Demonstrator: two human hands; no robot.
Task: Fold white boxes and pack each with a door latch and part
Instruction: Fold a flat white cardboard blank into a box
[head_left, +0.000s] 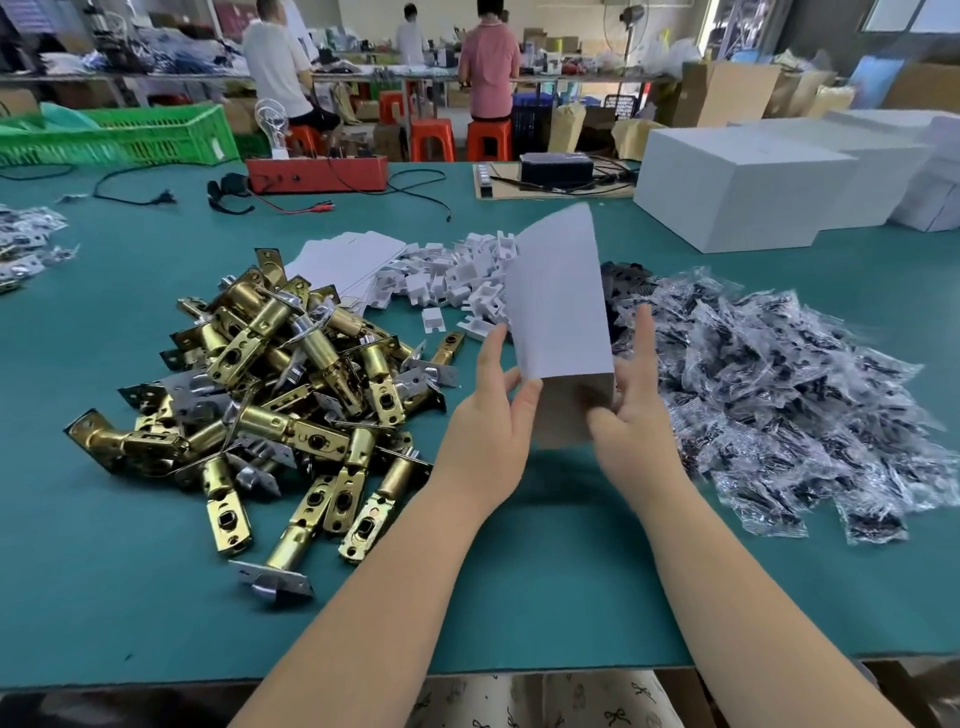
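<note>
White card box (558, 306), partly opened into a sleeve, held upright above the green bench (104, 597) between both hands. Left hand (491, 415): fingers and thumb curled round the box's lower left edge. Right hand (636, 400): fingers extended along the right wall, thumb pressed to the open lower end. Left of the hands, a heap of brass latches (270, 395); right, a pile of bagged parts (789, 395); behind, flat box blanks (345, 265) and white plastic pieces (457, 275). Far right, large white cartons (737, 182). Beyond, workers at tables with orange stools (485, 140).
</note>
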